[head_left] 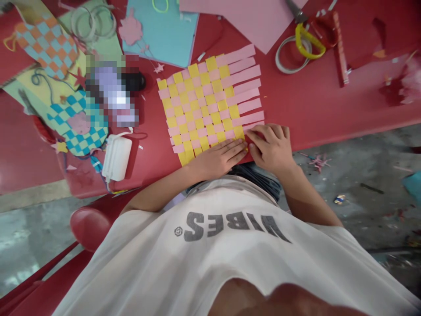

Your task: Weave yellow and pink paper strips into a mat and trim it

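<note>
A woven mat of pink and yellow paper strips [197,101] lies on the red table in front of me, the loose pink strip ends [245,92] sticking out on its right. My left hand [223,156] rests flat on the mat's near edge, its fingers together and stretched toward the lower right corner. Beside that corner is my right hand [271,147], fingers bent and thumb apart from the index finger. Its index fingertip touches the end of the nearest pink strip. No held object shows between its thumb and index finger.
Scissors with yellow handles [309,41] and a tape roll [292,55] lie at the back right. Pink sheets [250,19] and a blue sheet [161,33] are at the back. Woven paper pieces [49,46] and a white box-like device [116,157] sit on the left.
</note>
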Motion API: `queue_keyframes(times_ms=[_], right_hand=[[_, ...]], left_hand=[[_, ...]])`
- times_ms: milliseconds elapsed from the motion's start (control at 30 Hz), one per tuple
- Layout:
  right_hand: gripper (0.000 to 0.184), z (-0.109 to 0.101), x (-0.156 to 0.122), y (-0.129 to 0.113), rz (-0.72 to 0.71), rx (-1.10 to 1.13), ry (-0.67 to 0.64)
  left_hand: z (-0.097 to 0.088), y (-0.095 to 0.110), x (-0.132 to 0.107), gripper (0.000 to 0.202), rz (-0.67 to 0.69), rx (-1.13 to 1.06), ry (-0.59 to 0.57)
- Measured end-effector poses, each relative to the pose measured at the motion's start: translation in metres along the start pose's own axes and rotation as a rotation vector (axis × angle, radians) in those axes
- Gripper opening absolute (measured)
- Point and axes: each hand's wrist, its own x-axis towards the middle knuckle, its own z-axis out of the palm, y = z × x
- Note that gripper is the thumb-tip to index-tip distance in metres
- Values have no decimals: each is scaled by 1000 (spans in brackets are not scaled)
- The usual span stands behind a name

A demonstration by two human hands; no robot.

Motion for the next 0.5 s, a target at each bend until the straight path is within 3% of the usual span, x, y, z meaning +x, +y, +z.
queue_keyframes(times_ms=[400,500], right_hand=[[52,7,-4,-1,41,-31,0],[51,10,-7,0,36,-32,23]], left_hand=[[8,0,1,78,20,9,12],[2,8,3,78,13,26,13]])
